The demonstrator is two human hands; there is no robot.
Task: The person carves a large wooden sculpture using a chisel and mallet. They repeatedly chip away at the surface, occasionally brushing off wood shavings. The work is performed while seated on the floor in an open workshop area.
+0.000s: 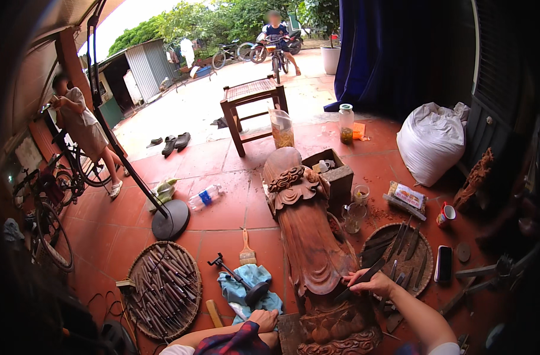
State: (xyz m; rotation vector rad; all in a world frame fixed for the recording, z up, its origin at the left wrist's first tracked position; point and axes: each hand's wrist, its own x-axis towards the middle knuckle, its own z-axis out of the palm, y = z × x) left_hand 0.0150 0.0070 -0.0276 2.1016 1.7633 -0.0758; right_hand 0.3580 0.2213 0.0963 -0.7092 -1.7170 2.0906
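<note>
A carved reddish-brown wooden statue (311, 236) lies stretched out in front of me, its rounded end away from me and a carved base (335, 331) close to my body. My right hand (370, 284) is closed around a dark, flat, file-like tool (367, 275), which slants over the statue's lower part. Fingers of that hand are at the wood's edge. My left hand (263, 320) rests bent near my lap, left of the base, beside a light-blue cloth (246, 284); its fingers curl down out of sight. On the cloth lies a black stand (255, 291).
Left is a round basket of wooden-handled carving tools (166, 290); right, a basket of flat files (424, 275). Nearby are a brush (247, 251), phone (443, 264), mug (445, 214), glass jug (354, 217), lamp base (170, 219), stool (252, 92) and white sack (433, 142). Two people are farther off.
</note>
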